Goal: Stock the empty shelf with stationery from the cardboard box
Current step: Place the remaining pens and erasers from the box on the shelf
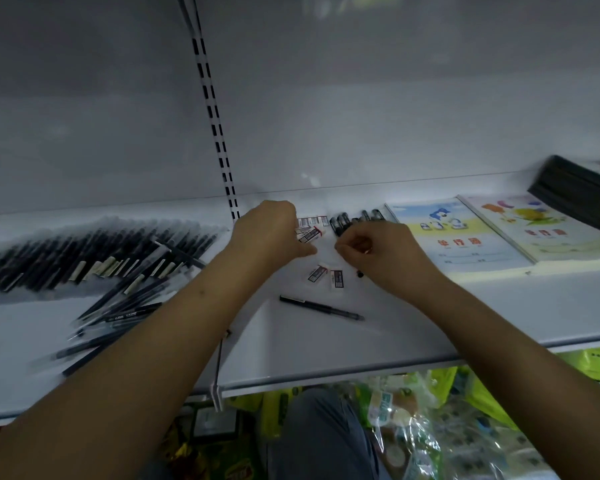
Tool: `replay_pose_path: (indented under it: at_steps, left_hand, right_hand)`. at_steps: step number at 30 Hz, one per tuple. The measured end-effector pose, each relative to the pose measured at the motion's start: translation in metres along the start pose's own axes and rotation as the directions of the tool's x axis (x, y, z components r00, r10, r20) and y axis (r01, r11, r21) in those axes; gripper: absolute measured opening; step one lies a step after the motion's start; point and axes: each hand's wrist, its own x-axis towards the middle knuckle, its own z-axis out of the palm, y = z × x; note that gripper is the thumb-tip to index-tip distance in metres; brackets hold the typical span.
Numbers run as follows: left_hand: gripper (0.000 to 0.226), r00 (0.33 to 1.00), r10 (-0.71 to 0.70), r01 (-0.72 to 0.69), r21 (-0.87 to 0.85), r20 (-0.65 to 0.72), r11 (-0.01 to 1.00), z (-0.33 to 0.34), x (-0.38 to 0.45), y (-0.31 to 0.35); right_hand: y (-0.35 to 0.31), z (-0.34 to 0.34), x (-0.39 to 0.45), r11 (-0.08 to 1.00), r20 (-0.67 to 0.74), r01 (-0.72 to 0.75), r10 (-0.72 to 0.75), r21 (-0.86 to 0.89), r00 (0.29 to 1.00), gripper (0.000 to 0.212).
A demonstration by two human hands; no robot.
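Observation:
Both my hands reach over the white shelf (326,344). My left hand (271,233) is curled over small white erasers (310,233) with black labels near the back wall; whether it grips one is unclear. My right hand (374,251) hovers just right of it, fingers pinched together, and I cannot see anything in them. Two loose erasers (328,275) lie below the hands. A single black pen (321,307) lies nearer the shelf front. Several short black items (355,218) stand behind my right hand. No cardboard box is in view.
A big heap of black pens (94,261) covers the left shelf section. Two colourful exercise books (465,237) lie at the right, with a stack of dark books (579,195) beyond. A slotted upright (219,140) divides the back wall. Packaged goods (413,420) sit below the shelf.

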Motion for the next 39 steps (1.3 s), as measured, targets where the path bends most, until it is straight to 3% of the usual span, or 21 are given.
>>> replay_pose_path:
  at_steps: [2, 6, 8, 11, 14, 17, 23, 26, 35, 39]
  left_hand:
    - [0.054, 0.997, -0.025, 0.017, 0.095, 0.077, 0.995, 0.001, 0.011, 0.009]
    - [0.055, 0.963, 0.031, -0.079, 0.170, 0.268, 0.982, 0.000, 0.019, 0.002]
    - [0.058, 0.950, 0.139, -0.191, 0.171, 0.279, 0.966, -0.008, 0.022, -0.006]
    - [0.055, 0.907, 0.333, -0.369, 0.106, 0.258, 0.923, -0.016, 0.028, -0.015]
    - [0.054, 0.841, 0.440, -0.459, -0.014, 0.314, 0.888, -0.009, 0.034, -0.023]
    - [0.045, 0.811, 0.473, -0.477, -0.079, 0.344, 0.876, 0.002, 0.039, -0.028]
    - [0.038, 0.821, 0.487, -0.466, -0.145, 0.297, 0.873, 0.011, 0.047, -0.032]
    - [0.040, 0.819, 0.488, -0.451, -0.186, 0.303, 0.873, 0.011, 0.049, -0.032]
    - [0.041, 0.818, 0.500, -0.451, -0.220, 0.287, 0.865, 0.009, 0.047, -0.032]
    - [0.040, 0.827, 0.498, -0.443, -0.241, 0.263, 0.863, 0.012, 0.047, -0.034]
  right_hand:
    - [0.000, 0.002, -0.002, 0.999, 0.001, 0.026, -0.026, -0.022, 1.000, 0.009]
    - [0.004, 0.000, -0.003, 0.983, 0.067, 0.118, -0.109, -0.141, 0.992, 0.008]
    - [0.008, 0.001, -0.003, 0.976, 0.090, 0.164, -0.152, -0.144, 0.984, 0.008]
    - [0.010, 0.008, -0.001, 0.964, 0.168, 0.227, -0.203, -0.136, 0.965, 0.027]
    - [0.004, 0.014, 0.001, 0.953, 0.235, 0.263, -0.224, -0.148, 0.946, 0.038]
    - [0.001, 0.015, 0.002, 0.950, 0.279, 0.269, -0.217, -0.160, 0.935, 0.042]
    - [-0.002, 0.004, 0.000, 0.948, 0.374, 0.274, -0.197, -0.165, 0.907, 0.062]
    - [-0.004, 0.001, 0.000, 0.939, 0.398, 0.289, -0.197, -0.186, 0.896, 0.058]
    - [-0.007, 0.024, 0.011, 0.930, 0.283, 0.257, -0.181, -0.261, 0.942, 0.043]
    - [-0.012, 0.031, 0.007, 0.940, 0.263, 0.235, -0.168, -0.247, 0.950, 0.047]
